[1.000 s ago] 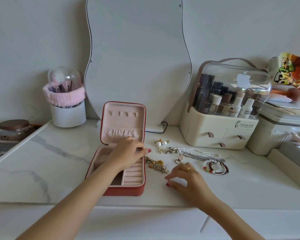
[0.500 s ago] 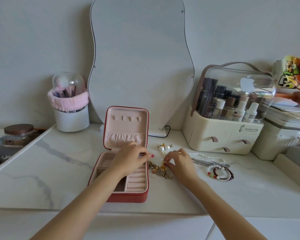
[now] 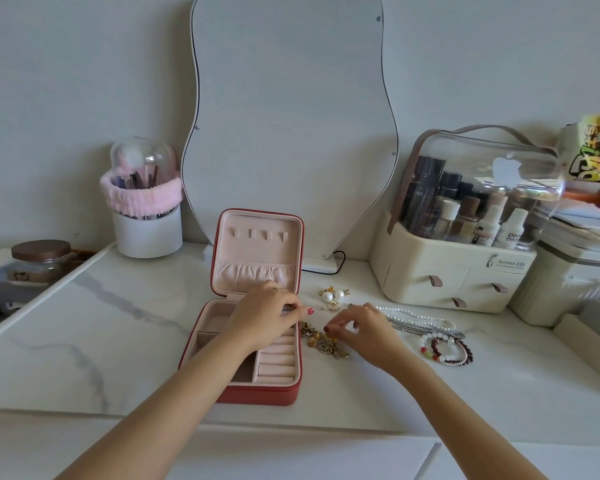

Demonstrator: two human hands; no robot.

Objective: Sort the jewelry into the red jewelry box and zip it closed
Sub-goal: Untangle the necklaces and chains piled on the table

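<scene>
The left hand [image 3: 267, 317] still rests in the open red box [image 3: 257, 341], holding nothing I can make out. The right hand [image 3: 357, 329] has moved onto the gold pile [image 3: 321, 339] beside it, fingertips apparently pinching a piece; loading begins.

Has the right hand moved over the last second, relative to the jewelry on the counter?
Yes. The right hand has moved away from the near counter edge toward the gold jewelry pile beside the red jewelry box, fingertips now at the pile.
</scene>
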